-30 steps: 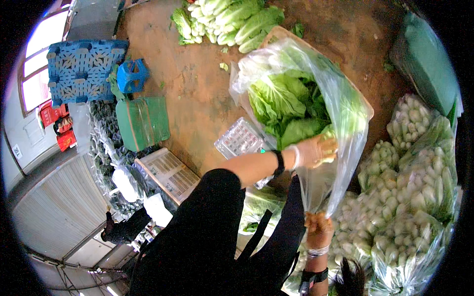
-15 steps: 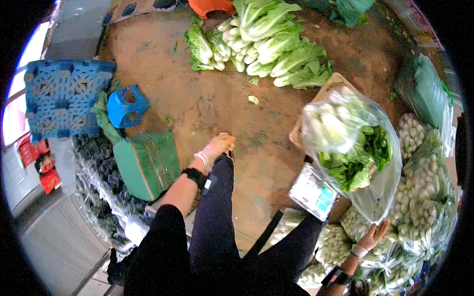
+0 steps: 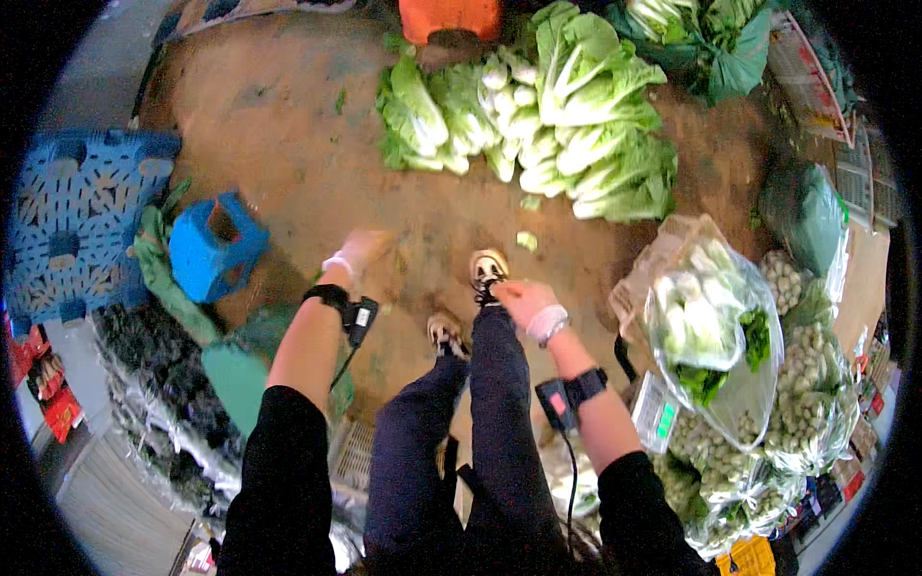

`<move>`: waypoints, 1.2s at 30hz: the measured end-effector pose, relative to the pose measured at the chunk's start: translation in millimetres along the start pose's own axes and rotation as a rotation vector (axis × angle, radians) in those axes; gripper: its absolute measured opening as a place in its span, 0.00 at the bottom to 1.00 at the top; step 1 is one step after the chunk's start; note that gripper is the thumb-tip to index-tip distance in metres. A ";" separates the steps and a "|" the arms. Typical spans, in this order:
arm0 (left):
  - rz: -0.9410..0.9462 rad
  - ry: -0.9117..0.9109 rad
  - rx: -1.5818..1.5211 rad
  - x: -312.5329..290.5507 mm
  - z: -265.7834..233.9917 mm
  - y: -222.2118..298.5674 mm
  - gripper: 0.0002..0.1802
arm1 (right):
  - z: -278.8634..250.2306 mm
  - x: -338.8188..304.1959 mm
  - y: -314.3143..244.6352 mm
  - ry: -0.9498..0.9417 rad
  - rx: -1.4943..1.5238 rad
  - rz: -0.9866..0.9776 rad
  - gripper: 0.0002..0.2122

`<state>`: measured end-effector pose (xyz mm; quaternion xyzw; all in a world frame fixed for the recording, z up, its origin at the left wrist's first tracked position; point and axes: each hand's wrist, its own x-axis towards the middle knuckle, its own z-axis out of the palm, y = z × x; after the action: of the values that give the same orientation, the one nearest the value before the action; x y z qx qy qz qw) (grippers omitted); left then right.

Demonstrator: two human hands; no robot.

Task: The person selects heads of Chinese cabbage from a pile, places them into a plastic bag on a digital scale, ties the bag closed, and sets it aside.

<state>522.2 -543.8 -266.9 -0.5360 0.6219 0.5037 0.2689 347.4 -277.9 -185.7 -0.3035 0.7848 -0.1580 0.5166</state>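
Note:
My left hand [image 3: 363,252], smeared by motion, hangs above the brown floor near the blue plastic stool [image 3: 216,247]; its fingers are too blurred to read. Just above my right knee and shoe is my right hand [image 3: 530,307], fingers loosely stretched, with nothing visible in it. Farther out lies a heap of leafy green-and-white cabbages [image 3: 605,125] on the floor. To the right, a clear plastic bag [image 3: 754,408] of white-stemmed greens [image 3: 696,312] rests on a scale [image 3: 656,413], apart from both hands.
Bags of pale bulb-like vegetables [image 3: 807,384] crowd the right side. A green wrapped bundle [image 3: 235,384] and dark bagged produce [image 3: 158,384] lie left, below a blue pallet [image 3: 86,221]. An orange plastic stool [image 3: 449,17] and a green sack [image 3: 715,58] stand far off.
My right hand has left the edge of the clear bag and swung in over my leg. My left hand has moved left, away from my knee. The view has shifted, and I now stand with both shoes showing.

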 end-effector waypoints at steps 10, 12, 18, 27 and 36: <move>0.018 0.600 -0.278 197.8 -1.7 155.7 0.65 | -36.6 334.8 -31.8 0.246 -0.453 0.052 0.32; 0.036 0.591 -0.310 221.2 5.4 138.7 0.65 | -24.5 362.5 -22.3 0.253 -0.505 0.089 0.37; 0.104 0.103 -1.134 209.6 -19.2 45.2 0.26 | -43.0 345.1 -32.8 0.321 -0.130 0.069 0.35; 0.338 -0.199 -1.740 252.7 -16.0 -10.6 0.20 | 64.5 390.9 -81.2 0.109 -0.272 -0.167 0.39; 0.589 0.126 -1.589 168.9 -20.3 0.5 0.30 | 33.9 299.6 -128.5 0.174 -0.085 -0.434 0.20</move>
<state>478.4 -629.2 -407.4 -0.4089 0.2112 0.8094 -0.3647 333.9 -565.7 -341.9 -0.4717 0.7489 -0.2577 0.3876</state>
